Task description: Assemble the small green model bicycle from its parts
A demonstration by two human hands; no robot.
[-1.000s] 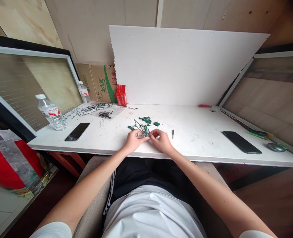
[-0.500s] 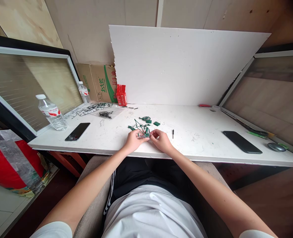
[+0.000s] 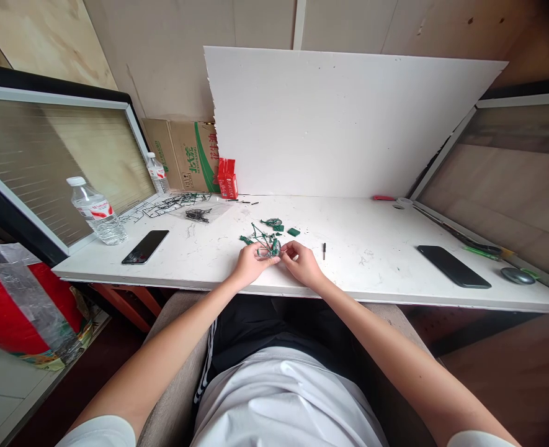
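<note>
My left hand and my right hand sit close together at the near edge of the white marbled tabletop, both pinched on the small green-and-silver plastic model assembly that rests between my fingertips; my left fingers grip it from 9 o'clock, my right thumb and forefinger from 3 o'clock; whether it touches the surface beneath I cannot tell. Just beyond it, toward 12 o'clock, lie loose green plastic model pieces, scattered near one another; at 3 o'clock of my right hand lies a short dark screwdriver bit, apart from my fingers.

Farther out toward 10 o'clock sit a clear plastic bag of dark parts and the dark green plastic parts frames spread flat; a black smartphone lies at 9 o'clock, face up, and beside it stands a clear water bottle with a red label, upright; a second smaller water bottle stands near the brown cardboard box with green print; a red carton stands against the large white foam board at 12 o'clock. Well off at 3 o'clock lies another black smartphone, and past it a grey computer mouse.
</note>
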